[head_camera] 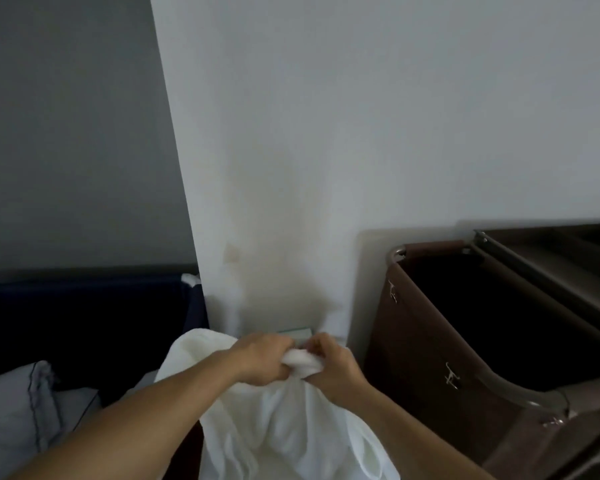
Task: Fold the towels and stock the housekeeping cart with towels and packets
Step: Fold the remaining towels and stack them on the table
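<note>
A white towel [278, 424] hangs bunched in front of me, low in the middle of the head view. My left hand [262, 358] and my right hand [333, 367] grip its top edge side by side, fingers curled into the cloth. The towel's folds drop below the frame. To the right stands the housekeeping cart [548, 271], with a brown fabric bag [426, 358] hung from its metal rail; the bag's inside is dark. No packets are in view.
A white wall corner [291, 168] rises straight ahead. On the left are a dark headboard [84, 313] and a pale pillow [18, 417]. A small greenish object [297, 331] shows just behind my hands.
</note>
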Available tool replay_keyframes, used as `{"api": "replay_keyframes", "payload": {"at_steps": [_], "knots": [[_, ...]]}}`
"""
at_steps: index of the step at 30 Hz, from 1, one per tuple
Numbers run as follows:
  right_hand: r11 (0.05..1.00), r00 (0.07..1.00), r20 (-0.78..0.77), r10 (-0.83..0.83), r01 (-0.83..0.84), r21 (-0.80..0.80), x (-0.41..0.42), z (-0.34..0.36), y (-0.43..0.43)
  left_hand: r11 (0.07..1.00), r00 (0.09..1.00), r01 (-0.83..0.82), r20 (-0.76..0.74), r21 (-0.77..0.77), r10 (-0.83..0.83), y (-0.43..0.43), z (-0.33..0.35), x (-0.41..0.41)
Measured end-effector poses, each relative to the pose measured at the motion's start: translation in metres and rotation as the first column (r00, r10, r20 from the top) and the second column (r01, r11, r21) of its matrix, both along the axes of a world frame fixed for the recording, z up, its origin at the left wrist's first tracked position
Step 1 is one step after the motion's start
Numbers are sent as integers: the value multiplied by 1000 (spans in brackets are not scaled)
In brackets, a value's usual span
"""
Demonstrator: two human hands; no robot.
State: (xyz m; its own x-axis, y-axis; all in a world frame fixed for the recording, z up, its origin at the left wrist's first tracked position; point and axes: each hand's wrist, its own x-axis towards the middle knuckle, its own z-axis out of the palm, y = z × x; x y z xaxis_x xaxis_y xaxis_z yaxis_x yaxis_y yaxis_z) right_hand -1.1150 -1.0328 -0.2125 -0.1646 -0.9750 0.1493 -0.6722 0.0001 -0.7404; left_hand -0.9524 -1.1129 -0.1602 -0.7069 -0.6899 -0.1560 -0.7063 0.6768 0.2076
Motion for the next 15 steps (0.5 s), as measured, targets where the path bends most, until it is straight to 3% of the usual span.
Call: {"api": "replay_keyframes", "payload": {"at_steps": [4, 8, 12, 15], "knots": [[991, 990, -110, -84, 94, 92, -5, 4, 6, 985, 917, 8, -393, 174, 62, -6, 33, 1], [964, 972, -114, -206, 221, 147, -26, 13, 16, 912, 652, 73, -711, 404, 263, -7, 73, 16], [942, 942, -48, -333, 334, 25, -39, 52, 15, 842, 436, 39, -767, 538, 470, -18, 82, 36], [924, 928, -45, -370, 362, -124, -41, 91, 9, 822, 363, -109, -748, 558, 556, -35, 72, 53]]}}
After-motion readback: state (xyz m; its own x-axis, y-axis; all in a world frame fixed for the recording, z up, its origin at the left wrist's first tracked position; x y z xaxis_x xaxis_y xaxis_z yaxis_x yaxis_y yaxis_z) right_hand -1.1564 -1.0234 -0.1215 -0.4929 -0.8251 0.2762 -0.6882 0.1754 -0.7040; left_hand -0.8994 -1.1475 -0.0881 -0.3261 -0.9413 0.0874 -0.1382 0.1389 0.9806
